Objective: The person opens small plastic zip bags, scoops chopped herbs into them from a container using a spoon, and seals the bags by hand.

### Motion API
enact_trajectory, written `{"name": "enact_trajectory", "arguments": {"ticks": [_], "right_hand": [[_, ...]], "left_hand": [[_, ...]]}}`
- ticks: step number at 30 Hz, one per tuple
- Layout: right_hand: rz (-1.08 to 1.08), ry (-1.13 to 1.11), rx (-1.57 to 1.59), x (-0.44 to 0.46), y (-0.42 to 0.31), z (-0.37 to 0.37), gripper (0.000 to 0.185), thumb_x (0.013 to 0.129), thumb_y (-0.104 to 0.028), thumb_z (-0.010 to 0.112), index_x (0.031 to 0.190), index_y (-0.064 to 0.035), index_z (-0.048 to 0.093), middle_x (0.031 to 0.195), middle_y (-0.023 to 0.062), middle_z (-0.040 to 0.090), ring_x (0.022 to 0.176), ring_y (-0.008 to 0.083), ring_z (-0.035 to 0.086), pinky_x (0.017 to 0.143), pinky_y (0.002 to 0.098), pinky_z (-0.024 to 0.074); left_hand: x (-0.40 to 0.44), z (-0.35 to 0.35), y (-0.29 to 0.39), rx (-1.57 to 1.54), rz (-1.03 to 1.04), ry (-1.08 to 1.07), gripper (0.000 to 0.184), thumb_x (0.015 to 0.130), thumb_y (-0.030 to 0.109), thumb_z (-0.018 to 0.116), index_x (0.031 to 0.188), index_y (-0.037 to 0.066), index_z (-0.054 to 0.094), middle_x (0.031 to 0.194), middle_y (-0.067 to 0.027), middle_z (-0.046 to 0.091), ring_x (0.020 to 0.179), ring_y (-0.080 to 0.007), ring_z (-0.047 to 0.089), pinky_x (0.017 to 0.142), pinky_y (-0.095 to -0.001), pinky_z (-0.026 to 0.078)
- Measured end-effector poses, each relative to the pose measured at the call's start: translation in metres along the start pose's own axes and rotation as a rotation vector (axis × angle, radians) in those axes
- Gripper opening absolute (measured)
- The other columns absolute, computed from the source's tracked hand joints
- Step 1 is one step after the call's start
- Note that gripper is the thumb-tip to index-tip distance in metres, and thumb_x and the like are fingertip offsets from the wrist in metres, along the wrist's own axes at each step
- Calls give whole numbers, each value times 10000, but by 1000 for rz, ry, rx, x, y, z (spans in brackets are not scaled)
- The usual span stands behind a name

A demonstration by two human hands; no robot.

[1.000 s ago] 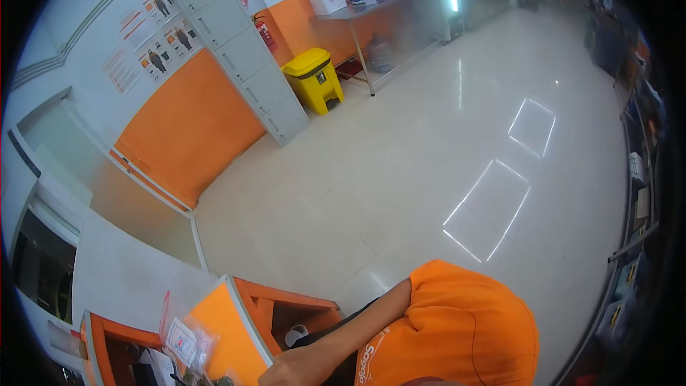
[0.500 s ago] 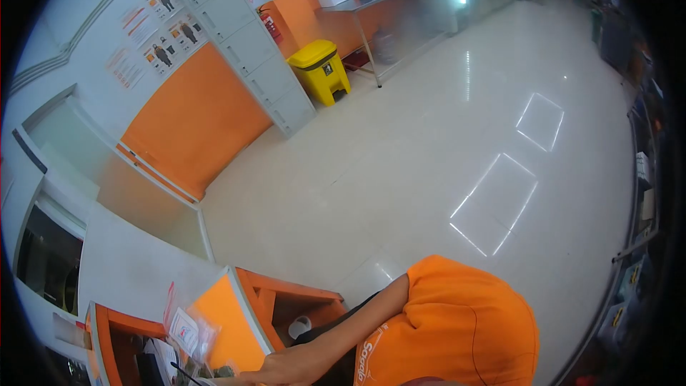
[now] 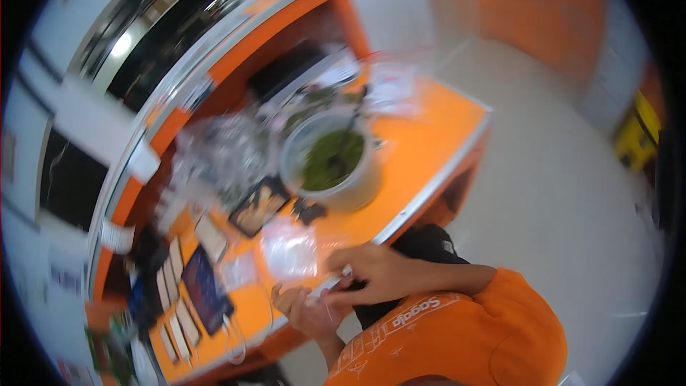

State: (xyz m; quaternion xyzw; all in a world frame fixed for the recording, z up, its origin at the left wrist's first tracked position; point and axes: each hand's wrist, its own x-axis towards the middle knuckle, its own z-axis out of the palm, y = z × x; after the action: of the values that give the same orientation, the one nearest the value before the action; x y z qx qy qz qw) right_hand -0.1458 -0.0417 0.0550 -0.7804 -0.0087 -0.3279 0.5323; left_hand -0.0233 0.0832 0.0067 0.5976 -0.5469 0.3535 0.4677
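My left hand (image 3: 304,313) is at the table's front edge, with some fingers extended and a small piece of clear plastic (image 3: 314,300) at its palm. My right hand (image 3: 379,271) is just to its right, fingers curled inward; a small pale spot shows at them, but blur hides what they hold. Beyond the hands lies a stack of clear plastic bags (image 3: 289,249). A translucent tub (image 3: 357,189) stands further back, holding a chopped green substance (image 3: 325,164) and a dark-handled utensil (image 3: 355,116).
Several phones and a tablet (image 3: 204,289) with white cables (image 3: 239,347) lie at the left of the orange table (image 3: 421,143). Crumpled clear plastic (image 3: 221,150) and a dark picture-covered packet (image 3: 259,206) are near the tub. A yellow bin (image 3: 638,132) stands at far right.
My view has swung from the floor and lockers to the orange table. Both hands, the green-filled tub, the plastic bags and the phones are now visible.
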Motion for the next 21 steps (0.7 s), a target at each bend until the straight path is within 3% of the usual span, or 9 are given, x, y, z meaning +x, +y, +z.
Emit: {"name": "enact_trajectory", "arguments": {"ticks": [1, 2, 3, 4, 6, 8, 13, 16, 21], "right_hand": [[33, 80, 70, -1, 4, -6, 368, 715, -285, 699, 902, -18, 527, 708, 101, 527, 622, 241, 542, 536, 323, 437], [105, 307, 87, -4, -3, -11, 256, 703, -184, 718, 803, -32, 536, 741, 63, 526, 632, 167, 527, 539, 275, 429], [-144, 520, -109, -10, 21, -19, 240, 693, -50, 694, 825, -40, 495, 786, 47, 504, 642, 122, 500, 549, 239, 421], [-206, 764, 51, -3, 24, -30, 272, 694, 28, 639, 867, -39, 440, 797, 33, 463, 664, 101, 465, 581, 234, 425], [13, 972, 64, 15, 32, -72, 307, 719, 33, 627, 942, -35, 427, 819, 34, 414, 715, 100, 444, 652, 226, 414], [112, 957, -109, 41, 40, -101, 389, 725, -58, 674, 1040, -27, 447, 877, 50, 421, 724, 95, 435, 650, 226, 415], [287, 490, -345, 92, 88, -142, 264, 798, -223, 623, 921, 8, 587, 680, 10, 494, 602, 83, 446, 565, 226, 377], [158, 517, -323, 105, 95, -135, 249, 830, -229, 579, 823, 18, 608, 576, 5, 498, 544, 89, 446, 522, 232, 354], [-113, 281, -389, 117, 73, -124, 151, 798, -128, 581, 887, -11, 547, 711, 74, 528, 562, 188, 525, 528, 319, 396]], "left_hand": [[-2, -1, -3, 8, -38, 19, 309, 753, 119, 644, 998, 57, 467, 838, -86, 479, 773, -248, 489, 821, -441, 394], [-3, -2, -5, 15, -75, 37, 313, 755, 146, 646, 994, 51, 467, 837, -88, 480, 779, -252, 492, 844, -461, 382], [-6, -3, -7, 4, -112, 63, 321, 758, 172, 648, 991, 46, 467, 837, -90, 482, 785, -255, 495, 866, -480, 370], [-6, -5, -3, -8, -141, 50, 345, 753, 198, 645, 998, 39, 461, 841, -95, 477, 793, -252, 479, 861, -471, 371], [-9, 0, -7, -61, -194, 21, 399, 742, 250, 639, 1011, 24, 449, 849, -104, 468, 809, -246, 446, 850, -451, 374], [-10, 5, -10, -117, -241, 30, 435, 733, 277, 650, 1021, 12, 461, 874, -110, 480, 842, -249, 455, 859, -435, 374], [11, 24, -13, -170, -399, -49, 444, 705, 271, 674, 1009, -7, 509, 954, -137, 516, 952, -284, 473, 852, -399, 374], [19, 33, -18, -233, -503, -64, 399, 695, 194, 691, 990, -10, 518, 941, -138, 520, 926, -281, 482, 838, -377, 378], [14, 40, -34, -341, -615, -24, 372, 678, 120, 701, 972, -15, 519, 915, -128, 524, 895, -258, 484, 823, -350, 379]]}}
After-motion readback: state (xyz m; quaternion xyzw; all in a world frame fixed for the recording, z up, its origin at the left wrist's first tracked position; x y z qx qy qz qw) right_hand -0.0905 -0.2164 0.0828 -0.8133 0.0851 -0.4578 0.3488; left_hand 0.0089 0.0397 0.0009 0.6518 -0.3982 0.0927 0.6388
